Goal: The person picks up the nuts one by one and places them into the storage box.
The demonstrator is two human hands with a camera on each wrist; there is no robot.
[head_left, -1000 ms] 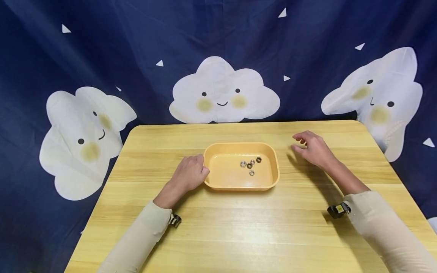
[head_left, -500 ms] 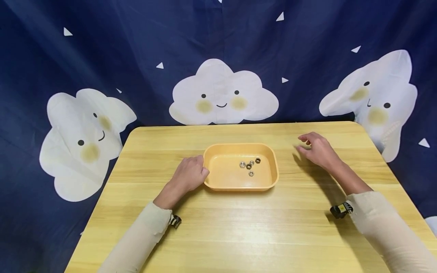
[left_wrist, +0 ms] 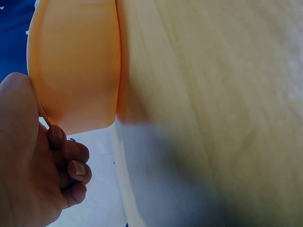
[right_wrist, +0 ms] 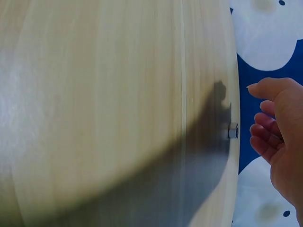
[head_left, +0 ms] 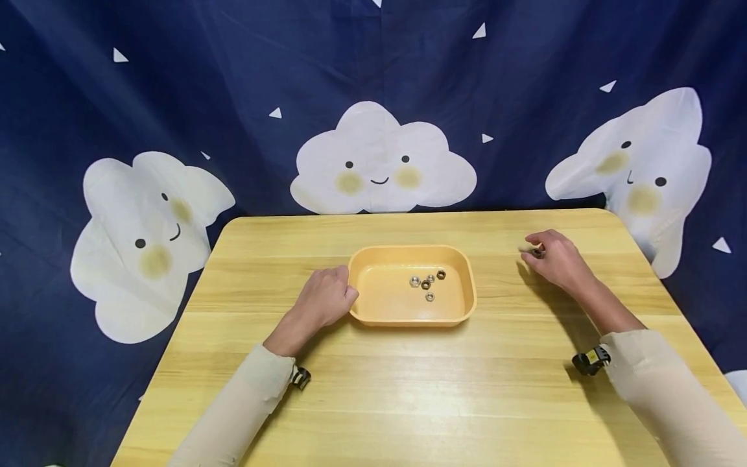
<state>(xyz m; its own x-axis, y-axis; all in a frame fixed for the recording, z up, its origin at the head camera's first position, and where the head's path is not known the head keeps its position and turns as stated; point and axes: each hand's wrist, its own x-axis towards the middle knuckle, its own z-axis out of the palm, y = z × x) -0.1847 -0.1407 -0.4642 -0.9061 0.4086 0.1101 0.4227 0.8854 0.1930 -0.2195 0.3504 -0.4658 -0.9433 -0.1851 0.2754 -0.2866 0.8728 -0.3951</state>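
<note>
My left hand (head_left: 327,295) grips the left end of a shallow yellow-orange tray (head_left: 379,322), thumb over the rim. In the left wrist view, curled fingers (left_wrist: 79,171) lie under that rim at the tray (left_wrist: 75,61). Several small hex nuts (head_left: 415,281), silver and dark, lie in the tray's right half. To the right of the tray, my right hand (head_left: 557,261) hovers over the table with thumb and fingers apart. A hex nut (right_wrist: 233,130) stands on the wood beside that hand; in the head view it shows between thumb and forefinger.
The light wooden table (head_left: 397,395) has a rounded back edge close beyond the right hand. Behind it hangs a dark blue curtain (head_left: 513,58) with smiling white clouds (head_left: 382,159). A black wrist camera (head_left: 591,360) sits by the right sleeve.
My right hand has moved a little to the right and its thumb and fingers have spread. A nut now shows between them. The left hand and tray stay put.
</note>
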